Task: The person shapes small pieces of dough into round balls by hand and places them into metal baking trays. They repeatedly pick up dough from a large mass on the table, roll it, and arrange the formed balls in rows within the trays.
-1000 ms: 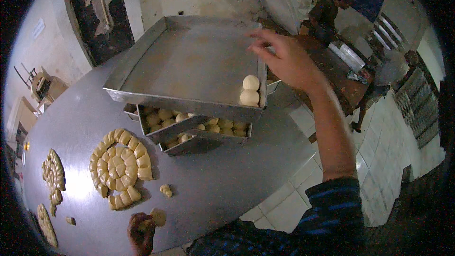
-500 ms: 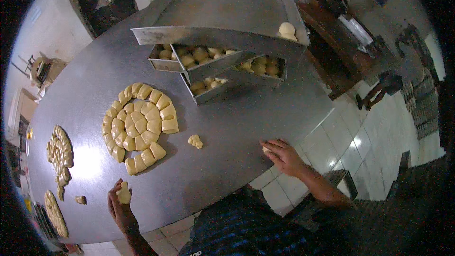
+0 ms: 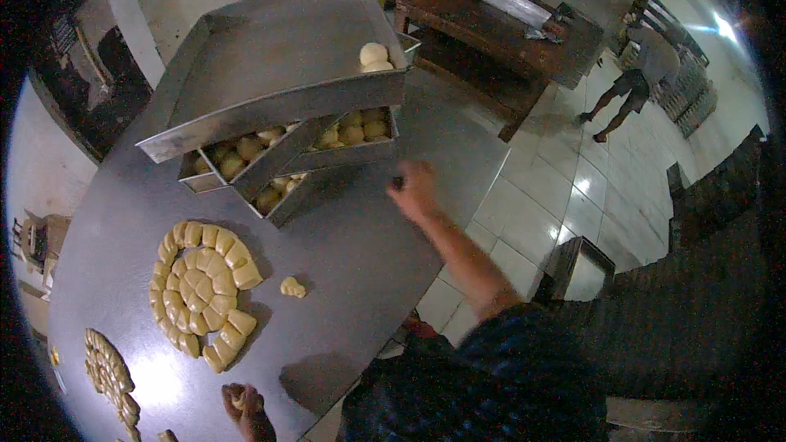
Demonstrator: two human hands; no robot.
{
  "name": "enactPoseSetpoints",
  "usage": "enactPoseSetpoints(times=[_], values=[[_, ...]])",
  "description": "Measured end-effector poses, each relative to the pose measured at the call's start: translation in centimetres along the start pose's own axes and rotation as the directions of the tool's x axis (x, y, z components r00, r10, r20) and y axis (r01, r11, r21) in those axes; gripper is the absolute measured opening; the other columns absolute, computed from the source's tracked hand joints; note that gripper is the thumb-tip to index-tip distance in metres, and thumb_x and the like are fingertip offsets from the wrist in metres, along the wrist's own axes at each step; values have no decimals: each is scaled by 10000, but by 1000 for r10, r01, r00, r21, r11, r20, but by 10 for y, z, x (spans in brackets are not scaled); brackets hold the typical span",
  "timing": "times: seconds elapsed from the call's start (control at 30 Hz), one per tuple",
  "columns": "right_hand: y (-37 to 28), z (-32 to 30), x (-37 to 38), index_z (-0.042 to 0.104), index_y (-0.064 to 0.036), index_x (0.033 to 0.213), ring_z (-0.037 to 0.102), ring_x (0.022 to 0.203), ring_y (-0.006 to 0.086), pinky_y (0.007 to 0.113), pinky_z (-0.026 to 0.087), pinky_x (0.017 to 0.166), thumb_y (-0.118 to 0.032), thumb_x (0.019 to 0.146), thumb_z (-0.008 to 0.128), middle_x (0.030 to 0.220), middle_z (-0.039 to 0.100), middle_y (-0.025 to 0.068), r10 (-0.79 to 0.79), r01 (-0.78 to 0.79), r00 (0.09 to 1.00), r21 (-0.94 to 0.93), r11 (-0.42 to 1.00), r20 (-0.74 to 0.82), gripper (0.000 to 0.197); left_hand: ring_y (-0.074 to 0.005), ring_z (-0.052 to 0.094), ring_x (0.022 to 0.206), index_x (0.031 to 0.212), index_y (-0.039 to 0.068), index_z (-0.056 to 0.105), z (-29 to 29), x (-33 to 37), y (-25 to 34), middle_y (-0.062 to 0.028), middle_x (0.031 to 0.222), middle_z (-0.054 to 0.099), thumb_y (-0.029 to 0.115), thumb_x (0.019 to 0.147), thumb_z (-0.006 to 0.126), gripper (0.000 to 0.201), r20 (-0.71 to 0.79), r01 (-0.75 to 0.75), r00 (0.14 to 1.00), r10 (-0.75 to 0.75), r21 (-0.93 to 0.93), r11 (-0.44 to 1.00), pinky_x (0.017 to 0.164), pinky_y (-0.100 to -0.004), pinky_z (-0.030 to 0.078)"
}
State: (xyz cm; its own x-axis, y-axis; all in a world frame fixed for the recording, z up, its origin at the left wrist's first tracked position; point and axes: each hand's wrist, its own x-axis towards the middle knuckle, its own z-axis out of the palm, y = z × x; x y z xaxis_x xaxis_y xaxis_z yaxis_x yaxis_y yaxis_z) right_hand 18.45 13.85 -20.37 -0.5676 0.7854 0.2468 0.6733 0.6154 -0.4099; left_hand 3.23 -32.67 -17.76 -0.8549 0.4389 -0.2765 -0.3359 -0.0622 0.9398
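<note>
My left hand [image 3: 247, 411], low in the head view, is closed round a pale piece of dough that shows between its fingers. My right hand [image 3: 416, 190] is stretched forward over the table, right of the stacked trays. Its fingers are curled in and a little blurred; what they hold, if anything, is hidden. Left of centre, cut dough pieces [image 3: 196, 286] lie in a tight round spiral. A small lump of dough [image 3: 292, 286] sits alone to the right of it. Two round dough balls [image 3: 374, 56] rest in the right corner of the top tray [image 3: 270, 106].
Beneath the top tray, crossed metal pans [image 3: 278, 160] hold several dough balls. More cut dough [image 3: 110, 372] lies at the metal table's [image 3: 344, 311] left side. Beyond stands a wooden table [image 3: 467, 20]. A person [image 3: 643, 74] is on the tiled floor at the far right.
My right hand has moved forward and left, towards the stacked trays, and its fingers have curled in. My left hand stays low with the dough. The view has swung to the right.
</note>
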Motion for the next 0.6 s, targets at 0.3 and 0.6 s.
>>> enactPoseSetpoints(times=[0.3,0.6], values=[[44,-15,25,538,-58,832,488,878,304,435,390,780,-201,728,625,947,519,134,-1,0,1000,31,1000,23,197,-170,508,882,1217,37,388,28,39,-20,-90,1038,508,43,821,577,438,220,-49,975,19,134,990,751,-298,460],[77,-12,38,552,-29,810,514,874,351,469,414,779,-133,687,628,864,524,148,-168,167,986,83,982,-1,178,-124,406,783,908,92,421,146,26,3,-26,871,417,45,800,580,198,-128,-11,992,12,6,1000,662,-256,347]])
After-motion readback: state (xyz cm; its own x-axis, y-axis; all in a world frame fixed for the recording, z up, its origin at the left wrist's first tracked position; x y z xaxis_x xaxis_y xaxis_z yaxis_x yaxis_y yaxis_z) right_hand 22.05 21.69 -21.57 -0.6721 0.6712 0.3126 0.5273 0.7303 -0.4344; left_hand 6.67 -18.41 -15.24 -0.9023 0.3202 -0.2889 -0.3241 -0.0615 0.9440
